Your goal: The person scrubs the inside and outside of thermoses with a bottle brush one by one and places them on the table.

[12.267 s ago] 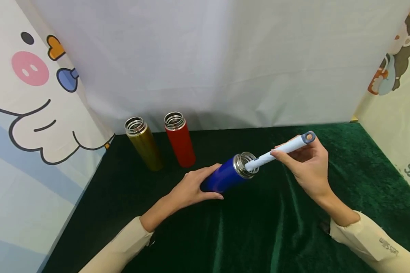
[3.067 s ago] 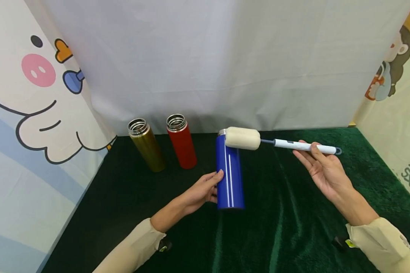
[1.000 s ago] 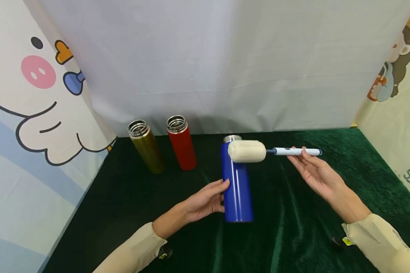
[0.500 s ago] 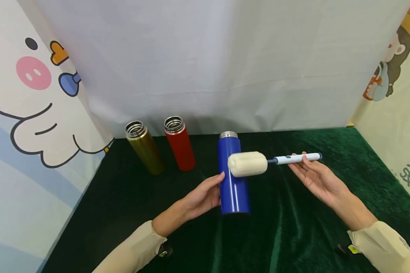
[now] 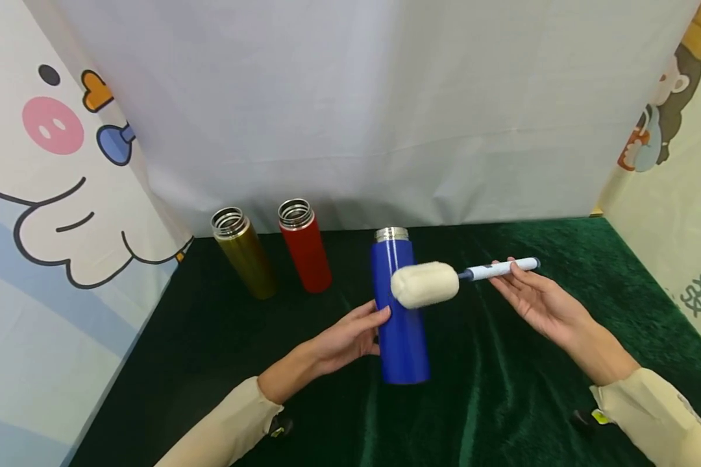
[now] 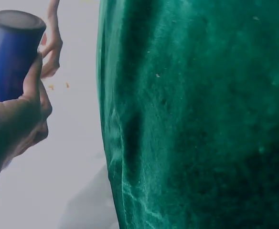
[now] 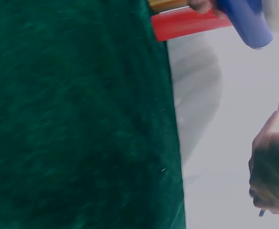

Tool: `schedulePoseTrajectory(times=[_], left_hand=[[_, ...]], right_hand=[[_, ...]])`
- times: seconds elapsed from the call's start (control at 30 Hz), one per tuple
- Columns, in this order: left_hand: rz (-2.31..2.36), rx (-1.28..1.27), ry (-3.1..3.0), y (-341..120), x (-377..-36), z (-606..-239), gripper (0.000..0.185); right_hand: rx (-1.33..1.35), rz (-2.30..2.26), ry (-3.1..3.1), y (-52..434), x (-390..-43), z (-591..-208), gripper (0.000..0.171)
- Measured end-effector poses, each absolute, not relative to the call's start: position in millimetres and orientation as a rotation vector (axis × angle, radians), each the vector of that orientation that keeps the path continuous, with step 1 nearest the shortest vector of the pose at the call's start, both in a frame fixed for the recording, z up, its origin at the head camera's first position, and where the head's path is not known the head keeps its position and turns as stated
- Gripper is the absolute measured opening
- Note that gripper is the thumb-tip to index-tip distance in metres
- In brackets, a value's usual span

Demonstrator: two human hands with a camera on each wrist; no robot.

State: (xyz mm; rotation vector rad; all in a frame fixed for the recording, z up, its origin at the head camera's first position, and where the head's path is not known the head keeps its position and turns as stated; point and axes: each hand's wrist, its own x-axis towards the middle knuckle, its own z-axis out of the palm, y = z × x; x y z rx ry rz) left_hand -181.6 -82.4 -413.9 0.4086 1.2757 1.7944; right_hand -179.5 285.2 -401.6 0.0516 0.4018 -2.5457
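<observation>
A blue metal bottle point(image 5: 405, 353) with a bare steel threaded mouth is held nearly upright in my left hand point(image 5: 347, 340), thumb across its front. In the left wrist view its base point(image 6: 17, 21) hangs free of the cloth. My right hand point(image 5: 552, 311) pinches the white handle of a bottle brush point(image 5: 425, 284) between thumb and fingers. The brush's cream sponge head lies crosswise in front of the bottle's upper half; whether they touch, I cannot tell. In the right wrist view my right hand point(image 7: 273, 167) is on the handle, with the blue bottle point(image 7: 247, 24) beyond.
A gold bottle point(image 5: 248, 259) and a red bottle point(image 5: 306, 253), both uncapped, stand at the back left on the dark green cloth point(image 5: 502, 402). A pale curtain point(image 5: 374, 117) hangs behind, and printed cartoon panels flank both sides.
Some twelve seconds ago the brush was in the bottle's mouth; later its head is outside, near the bottle's top. Over the last second the head has moved lower along the bottle's side.
</observation>
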Motion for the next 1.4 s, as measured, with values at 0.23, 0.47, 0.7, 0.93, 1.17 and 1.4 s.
schedulePoseTrajectory(times=[0.23,0.47,0.7,0.93,1.17,1.4], left_hand=[[1.728,0.477,1.220,-83,-174,-412,0.068],[1.815,0.418,1.258,-85,-180,-408,0.062],[1.907,0.312,1.289,-88,-192,-410,0.059],[1.913,0.284,1.303,-89,-192,-410,0.061],[1.771,0.433,1.358,-89,-184,-416,0.082],[1.766,0.480,1.319,-88,-179,-413,0.079]], right_hand=[[0.270,-2.651,0.295,284,-183,-391,0.018],[0.215,-2.580,0.347,285,-177,-400,0.023],[-0.064,-2.426,0.449,286,-171,-417,0.039],[-0.142,-2.392,0.475,285,-174,-420,0.043],[0.112,-2.559,0.264,282,-178,-402,0.025],[0.130,-2.635,0.089,283,-176,-395,0.024]])
